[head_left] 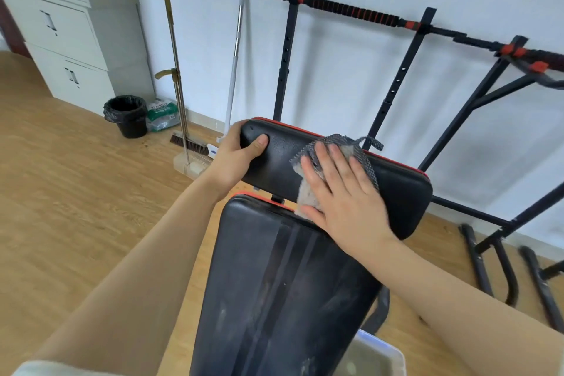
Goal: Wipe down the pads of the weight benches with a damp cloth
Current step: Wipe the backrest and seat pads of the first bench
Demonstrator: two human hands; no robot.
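Observation:
A black weight bench with red trim fills the middle of the view. Its long back pad (283, 284) shows dusty streaks. Beyond it sits the smaller head pad (406, 195). My left hand (236, 159) grips the head pad's left end, thumb on top. My right hand (341, 195) lies flat with straight fingers, pressing a grey mesh cloth (337, 143) onto the head pad. Part of the cloth hangs over the gap between the two pads.
Black rack uprights carry a barbell (354, 14) against the white wall. A broom (183, 131), a dustpan and a mop pole (236, 49) lean at the left. A black bin (126, 114) stands beside grey cabinets (58, 24). A white tub (381, 357) sits at the bench's lower right.

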